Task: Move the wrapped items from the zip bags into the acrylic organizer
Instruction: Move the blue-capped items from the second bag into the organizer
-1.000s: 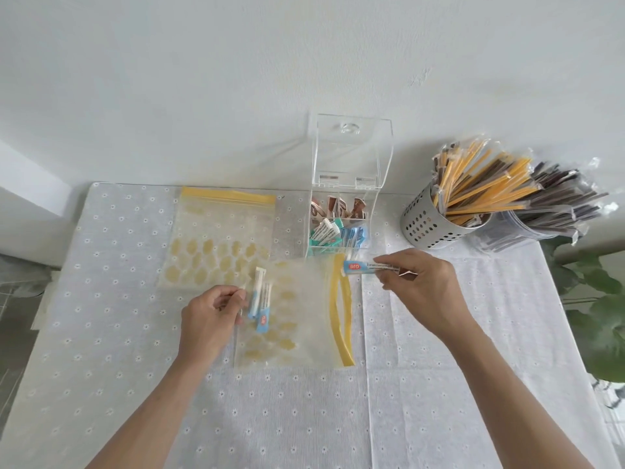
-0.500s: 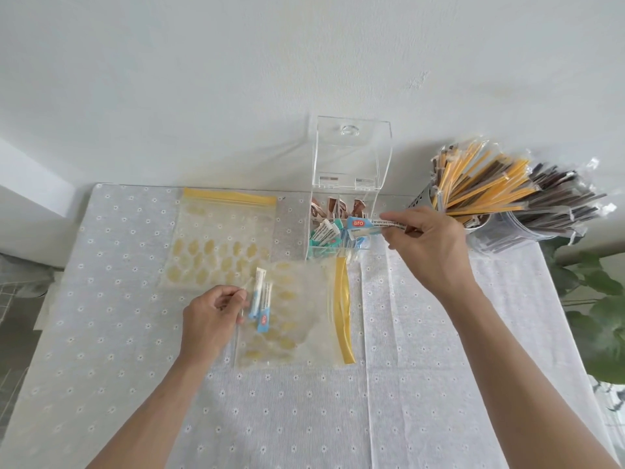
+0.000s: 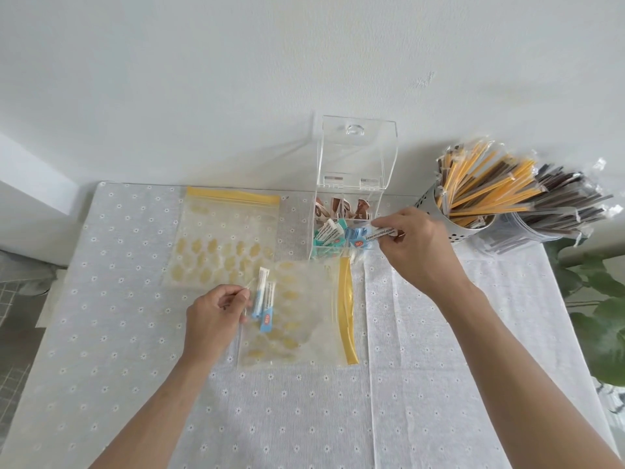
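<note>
A clear acrylic organizer point(image 3: 355, 157) stands at the table's back with its lid up, brown, teal and blue packets in its compartments. My right hand point(image 3: 419, 245) pinches a white-and-blue wrapped stick point(image 3: 373, 236) over the organizer's front right compartment, its blue end tilted down into it. A zip bag point(image 3: 301, 319) with a yellow seal lies in front of the organizer, opening to the right. Two wrapped sticks point(image 3: 263, 297) lie inside its left end. My left hand point(image 3: 214, 316) pinches that bag's left edge. A second zip bag point(image 3: 223, 238) lies flat behind it.
A perforated metal cup point(image 3: 436, 211) crammed with yellow and brown wrapped sticks stands right of the organizer, more bundles point(image 3: 558, 204) spilling beside it. Green plant leaves point(image 3: 602, 319) reach in past the table's right edge. A white dotted cloth point(image 3: 304, 418) covers the table.
My right hand has carried the wrapped stick from above the bag's opening back to the organizer and lowered its blue end into the front right compartment. My left hand has stayed on the bag.
</note>
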The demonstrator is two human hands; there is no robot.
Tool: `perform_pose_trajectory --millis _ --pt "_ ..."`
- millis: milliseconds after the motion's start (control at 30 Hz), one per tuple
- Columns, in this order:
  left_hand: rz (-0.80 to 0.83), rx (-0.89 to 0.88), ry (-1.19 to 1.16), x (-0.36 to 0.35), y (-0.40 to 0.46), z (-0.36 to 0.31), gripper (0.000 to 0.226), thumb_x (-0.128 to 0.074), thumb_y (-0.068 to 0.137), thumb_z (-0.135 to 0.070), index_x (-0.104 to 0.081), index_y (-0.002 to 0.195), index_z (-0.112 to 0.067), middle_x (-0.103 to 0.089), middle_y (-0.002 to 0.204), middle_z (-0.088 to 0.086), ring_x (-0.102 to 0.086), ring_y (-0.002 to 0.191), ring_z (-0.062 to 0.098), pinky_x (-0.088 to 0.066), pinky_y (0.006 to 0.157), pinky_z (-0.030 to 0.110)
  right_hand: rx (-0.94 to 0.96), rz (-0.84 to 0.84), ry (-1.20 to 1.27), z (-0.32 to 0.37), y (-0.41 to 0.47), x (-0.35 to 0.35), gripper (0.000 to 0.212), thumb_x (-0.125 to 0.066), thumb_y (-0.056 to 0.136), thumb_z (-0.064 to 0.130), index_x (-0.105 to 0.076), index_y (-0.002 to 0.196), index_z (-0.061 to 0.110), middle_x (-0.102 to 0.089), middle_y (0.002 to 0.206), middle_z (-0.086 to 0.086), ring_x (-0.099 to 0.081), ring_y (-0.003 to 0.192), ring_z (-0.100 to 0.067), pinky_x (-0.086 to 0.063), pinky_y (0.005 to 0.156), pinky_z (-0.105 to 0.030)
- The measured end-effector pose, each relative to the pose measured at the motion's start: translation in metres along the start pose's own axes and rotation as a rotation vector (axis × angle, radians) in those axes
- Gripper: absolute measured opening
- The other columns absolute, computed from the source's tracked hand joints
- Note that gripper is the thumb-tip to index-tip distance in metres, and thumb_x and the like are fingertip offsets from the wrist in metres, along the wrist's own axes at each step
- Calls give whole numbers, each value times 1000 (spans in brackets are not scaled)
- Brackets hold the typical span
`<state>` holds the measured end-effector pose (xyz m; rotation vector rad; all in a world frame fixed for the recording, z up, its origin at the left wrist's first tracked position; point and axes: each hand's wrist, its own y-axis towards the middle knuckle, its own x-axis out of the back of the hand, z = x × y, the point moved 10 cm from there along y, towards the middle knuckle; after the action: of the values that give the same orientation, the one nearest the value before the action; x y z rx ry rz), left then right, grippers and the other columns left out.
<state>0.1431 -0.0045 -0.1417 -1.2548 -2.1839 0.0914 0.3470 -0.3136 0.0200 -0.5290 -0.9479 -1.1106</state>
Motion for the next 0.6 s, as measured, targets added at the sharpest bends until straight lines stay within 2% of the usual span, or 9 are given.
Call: perform_pose_trajectory --millis 100,233,367,600 --pt "0 -4 1 0 0 -1 6 -75 101 -21 -81 97 -23 -82 78 -9 -74 56 8 -62 64 22 3 20 -18 1 2 -4 32 -68 88 0 -82 113 15 -72 100 -7 -63 72 -18 -53 72 -27" --pt "-1 4 -9 0 1 1 6 -76 100 -22 -81 98 -23 -82 78 -8 -74 57 11 -64 68 30 0 58 4 4 -1 -8 40 -71 87 0 -78 122 16 -69 101 -3 -64 74 -12 -55 77 -25" --pt "0 4 -10 0 0 1 6 -76 100 -23 -81 97 -25 -82 78 -8 -75 58 12 -64 68 30 -8 32 59 3 -7 -4 46 -67 89 -3 -71 131 16 -67 103 -1 -67 79 -12 -58 78 -26" --pt "4 8 -15 0 0 1 6 -76 101 -23 -81 97 -24 -82 77 -9 -75 59 13 -64 68 28 -189 16 233 -14 -28 -5 18 -76 92 14 -69 108 20 -70 95 7 -66 84 -8 -55 74 -17"
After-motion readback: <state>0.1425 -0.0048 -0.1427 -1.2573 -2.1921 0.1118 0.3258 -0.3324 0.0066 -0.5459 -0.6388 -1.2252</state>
